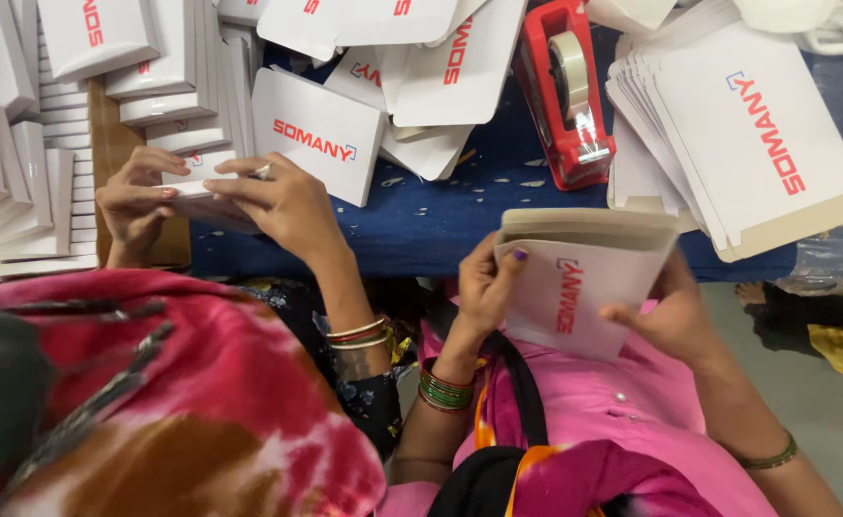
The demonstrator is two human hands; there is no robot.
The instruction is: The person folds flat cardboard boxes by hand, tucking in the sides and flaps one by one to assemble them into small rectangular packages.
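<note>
White card, a flat-folded box blank (575,287), sits in the person's lap, left hand (484,287) pinching its left edge, right hand (666,316) gripping the right; squeezing both edges evenly should open it squarely. Beyond, a co-worker's hands (249,196) fold another, then the blue worktop (441,225), red tape dispenser (563,91) and stacked blanks (747,124)

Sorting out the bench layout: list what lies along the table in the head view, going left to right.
Stacks of folded white boxes → co-worker's hands on a small white box → loose flat white cartons → red tape dispenser → fanned pile of flat cartons. Nearer, the left hand and right hand hold a part-folded carton.
</note>
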